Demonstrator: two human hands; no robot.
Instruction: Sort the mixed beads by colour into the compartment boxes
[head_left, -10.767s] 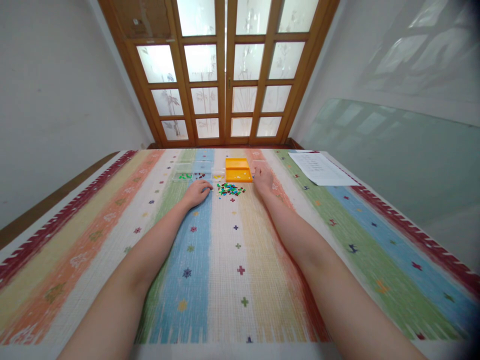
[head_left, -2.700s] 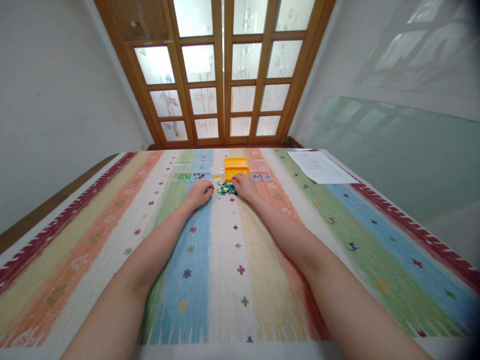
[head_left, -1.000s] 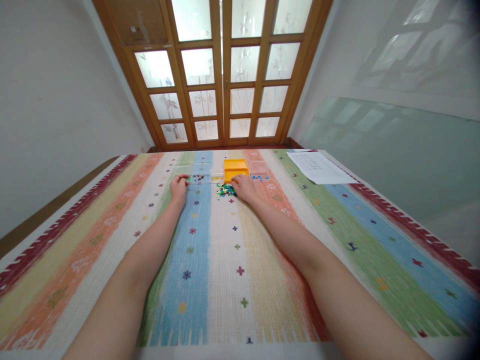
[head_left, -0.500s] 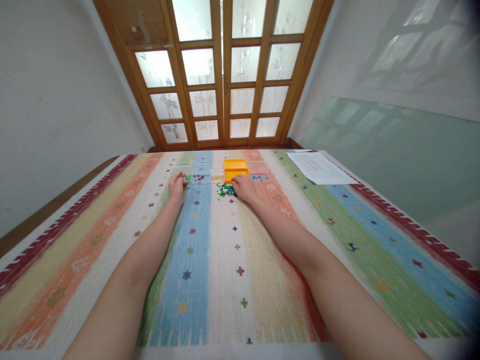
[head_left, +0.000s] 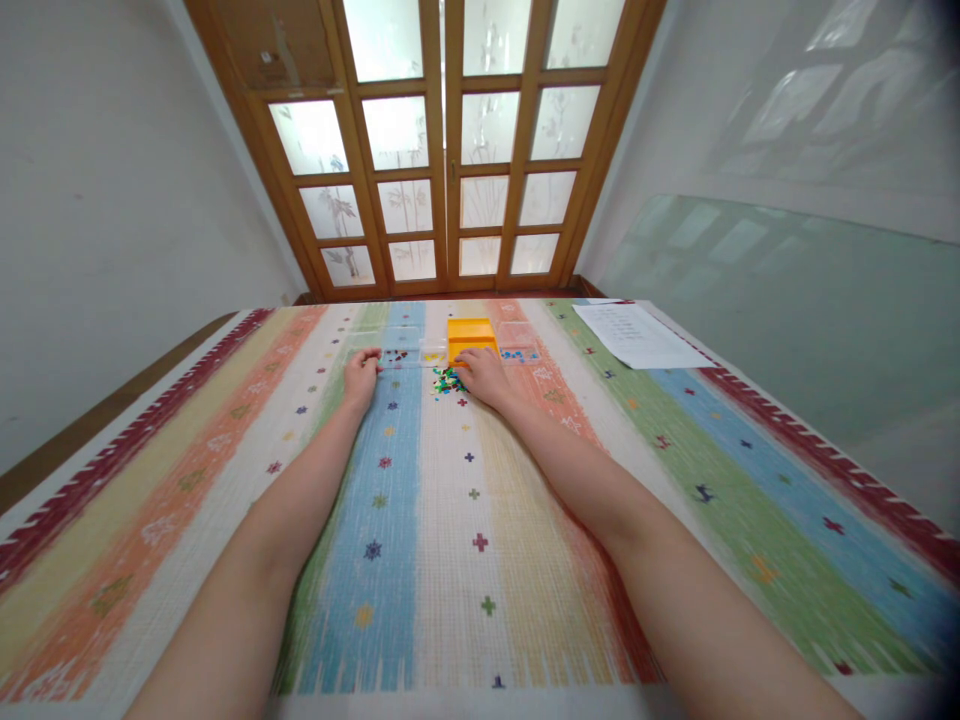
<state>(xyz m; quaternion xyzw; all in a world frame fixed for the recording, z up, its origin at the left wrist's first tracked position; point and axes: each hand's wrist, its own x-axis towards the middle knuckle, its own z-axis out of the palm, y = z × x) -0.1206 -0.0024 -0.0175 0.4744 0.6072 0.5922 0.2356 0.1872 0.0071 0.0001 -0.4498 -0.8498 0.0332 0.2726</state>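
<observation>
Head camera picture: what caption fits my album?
Left hand by clear boxes, right hand by a colourful pile in front of the yellow-orange box.

A cloth-covered table (head_left: 442,540), with stripes of many colours running lengthwise, carries an open orange box (head_left: 472,328). Just left of that box lies a clear box (head_left: 431,346) with yellow pieces; just right, another clear box (head_left: 519,340) with blue ones. Directly in front of the orange box, a loose pile of small coloured pieces (head_left: 445,383) is partly hidden. White paper (head_left: 637,337) lies well to its right.
</observation>
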